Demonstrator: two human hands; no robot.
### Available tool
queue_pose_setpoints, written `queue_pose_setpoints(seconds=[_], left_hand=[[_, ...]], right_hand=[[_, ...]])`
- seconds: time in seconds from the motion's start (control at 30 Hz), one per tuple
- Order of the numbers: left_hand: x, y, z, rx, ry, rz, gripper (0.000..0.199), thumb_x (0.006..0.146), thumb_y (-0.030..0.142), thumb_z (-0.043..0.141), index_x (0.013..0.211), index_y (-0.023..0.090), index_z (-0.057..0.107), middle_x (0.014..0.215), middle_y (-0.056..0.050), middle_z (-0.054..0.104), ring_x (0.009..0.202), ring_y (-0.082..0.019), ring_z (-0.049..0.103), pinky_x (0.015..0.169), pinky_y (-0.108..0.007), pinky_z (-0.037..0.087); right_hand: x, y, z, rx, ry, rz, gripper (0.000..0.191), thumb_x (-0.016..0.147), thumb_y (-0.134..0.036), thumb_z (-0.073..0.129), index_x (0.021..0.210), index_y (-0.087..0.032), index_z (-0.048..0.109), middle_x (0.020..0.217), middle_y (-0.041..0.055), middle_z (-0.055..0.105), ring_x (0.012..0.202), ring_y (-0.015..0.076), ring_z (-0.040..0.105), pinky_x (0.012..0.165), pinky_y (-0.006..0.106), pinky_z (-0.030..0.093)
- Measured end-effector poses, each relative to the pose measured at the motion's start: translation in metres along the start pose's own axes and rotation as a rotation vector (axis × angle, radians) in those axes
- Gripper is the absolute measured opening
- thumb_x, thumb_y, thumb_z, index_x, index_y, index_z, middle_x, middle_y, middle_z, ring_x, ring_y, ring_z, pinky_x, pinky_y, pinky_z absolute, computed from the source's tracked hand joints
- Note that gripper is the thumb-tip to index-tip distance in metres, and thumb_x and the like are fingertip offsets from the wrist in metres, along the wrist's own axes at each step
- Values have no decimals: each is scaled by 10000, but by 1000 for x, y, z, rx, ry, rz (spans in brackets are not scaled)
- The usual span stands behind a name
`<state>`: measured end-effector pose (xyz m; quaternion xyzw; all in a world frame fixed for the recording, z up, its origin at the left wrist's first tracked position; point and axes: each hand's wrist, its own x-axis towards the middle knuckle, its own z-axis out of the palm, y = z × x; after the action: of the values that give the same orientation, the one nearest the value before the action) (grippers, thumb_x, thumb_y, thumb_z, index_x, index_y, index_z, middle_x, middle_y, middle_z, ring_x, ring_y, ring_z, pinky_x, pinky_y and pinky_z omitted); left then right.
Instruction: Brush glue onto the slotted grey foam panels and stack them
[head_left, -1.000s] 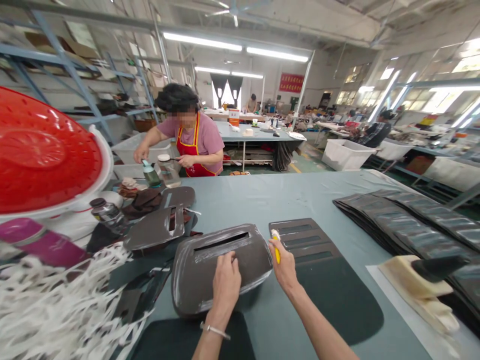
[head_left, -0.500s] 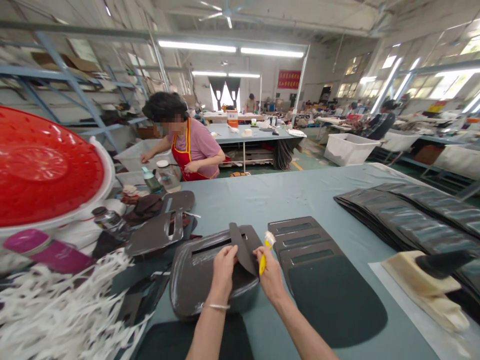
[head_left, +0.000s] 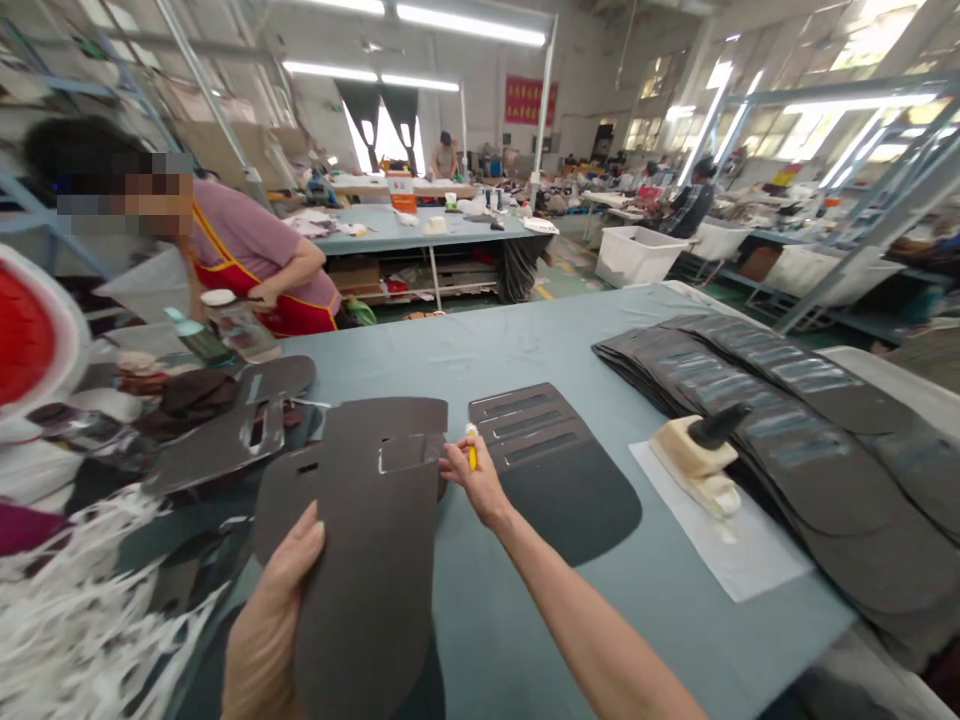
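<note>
My left hand [head_left: 268, 615] grips the left edge of a dark leather-like panel [head_left: 371, 560], its thumb on the near face. The panel is tilted up towards me, with a rectangular opening near its upper right part. At that right edge is my right hand [head_left: 481, 484], its fingers closed around a small yellow-handled brush [head_left: 472, 455] with pale bristles. Those fingertips are at the panel's edge; whether they also pinch it I cannot tell. Right of this hand, a dark panel with three slots [head_left: 570, 515] lies flat on the blue-grey table [head_left: 517, 345].
Stacks of dark panels [head_left: 795, 470] lie at right. Beside them a cream-coloured block-like container with a black handle [head_left: 697, 455] stands on white paper [head_left: 765, 560]. White strips [head_left: 82, 610] and cut pieces are heaped at left. A co-worker in a red apron [head_left: 262, 280] leans beyond the table.
The panel has been raised and turned towards me. My left hand has shifted left to its side edge; my right hand keeps the brush. The view has swung right, and the co-worker leans lower.
</note>
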<state>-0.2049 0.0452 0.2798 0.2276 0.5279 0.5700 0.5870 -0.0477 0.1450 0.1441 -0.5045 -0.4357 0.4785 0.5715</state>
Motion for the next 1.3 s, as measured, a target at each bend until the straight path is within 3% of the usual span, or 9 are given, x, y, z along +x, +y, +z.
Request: queue_pose_setpoints(seconds=[0.1,0.23,0.4,0.57,0.7,0.83,1.03,1.17,1.3], left_hand=[[-5,-27,12,-133,-7,-125,401,769,421,546,1160,339,586,1066,30,699,1009,-228,645,801,-368,584],[1,-73,21,-290,-101,-277,354,778,332,534,1117,276,622,1000,1,720,979,-216,656,829,-335,562],[21,-150,39,-188,10,-285,334,708,244,641,1040,207,634,895,2,721,789,-151,672,747,-267,544],[47,-234,56,206,-149,-186,352,641,431,711,866,178,617,833,4,685,736,-123,616,643,-203,472],[69,-284,65,536,-105,-64,487,595,612,652,774,164,585,699,7,635,636,-129,558,575,-227,413],[89,-311,69,674,-13,-16,558,566,684,597,764,163,572,670,-18,636,628,-169,570,608,-283,423],[96,-321,73,852,105,59,571,637,560,610,1055,177,541,667,1,629,642,-197,595,663,-323,431],[89,-318,79,982,64,190,537,739,525,511,1152,183,550,656,4,599,611,-177,570,638,-311,432],[89,-317,79,1004,47,228,526,777,517,470,1163,181,592,669,-14,611,624,-170,564,654,-312,437]], right_hand=[[-21,-3,-47,295,-16,170,368,789,-545,543,950,-249,397,1015,18,583,695,115,621,621,263,508],[-47,8,-131,269,91,156,359,740,-480,633,909,-241,426,882,-24,560,665,101,551,623,232,454],[-57,31,-246,-187,329,8,294,683,-366,674,805,-213,456,740,-47,482,652,108,460,642,224,374],[-38,52,-328,-771,361,-52,168,745,-304,562,827,-205,453,704,-39,485,606,129,450,610,241,338],[-10,73,-354,-991,334,-74,65,799,-218,489,846,-192,453,728,-13,521,635,129,478,611,228,317],[12,90,-361,-1172,288,7,51,849,-166,451,885,-188,478,751,3,559,659,121,498,600,216,281],[22,104,-368,-1287,244,111,66,866,-171,491,927,-194,479,775,6,581,666,116,502,577,216,242],[23,107,-369,-1340,216,143,58,891,-203,480,949,-197,481,786,14,589,662,122,507,561,227,216],[25,109,-369,-1380,192,137,69,911,-226,456,969,-200,480,790,18,594,663,130,519,547,237,198]])
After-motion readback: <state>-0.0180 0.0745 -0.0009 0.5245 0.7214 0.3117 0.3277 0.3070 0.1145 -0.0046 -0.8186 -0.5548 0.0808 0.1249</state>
